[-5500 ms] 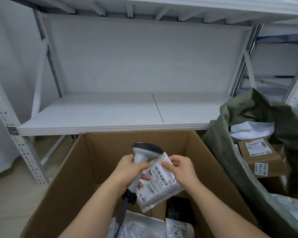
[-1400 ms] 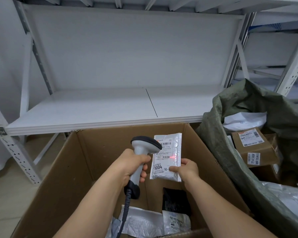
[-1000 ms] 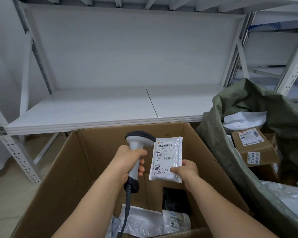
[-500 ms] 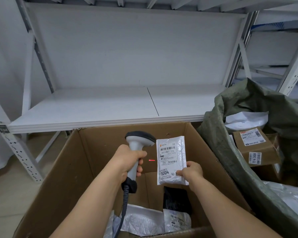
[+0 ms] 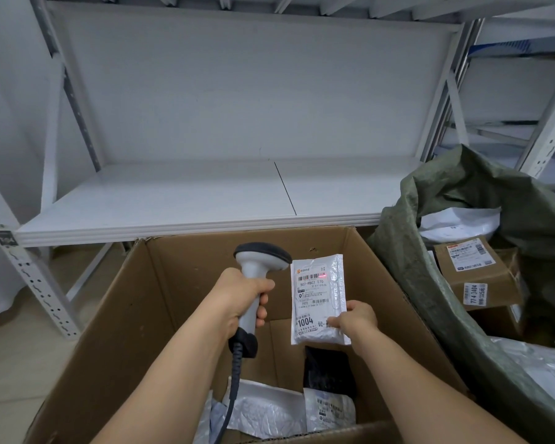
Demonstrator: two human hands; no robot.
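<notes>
We look down on a person's two forearms reaching over an open cardboard box (image 5: pixel 161 283). The left grip (image 5: pixel 242 291) is wrapped round the handle of a scanner (image 5: pixel 262 255), fingers curled about the pale shaft, with the dark head uppermost. Its coiled cable (image 5: pixel 234 373) hangs from the base of the handle down into the box. The right grip (image 5: pixel 356 317) pinches the lower right corner of a white parcel (image 5: pixel 314 296). It holds the parcel upright in the air above the inside of the box, just beside the scanner's head. We see the parcel's label (image 5: pixel 313 285) facing the camera, with a barcode near the top and the large figure 1004 near the bottom. A small red spot of light (image 5: pixel 321 274) lies at the right end of the top barcode. On the bottom of the box lie a black packet (image 5: pixel 329 370), directly below the parcel, and white bags (image 5: pixel 266 408) nearer to us. Behind the box runs the white shelf (image 5: pixel 173 200) of a metal rack. To the right, just beside the box, stands a green sack (image 5: pixel 462 187), open at the top. It holds a brown carton (image 5: pixel 474 274) with printed labels and, above that, a white mailer (image 5: pixel 458 221).
</notes>
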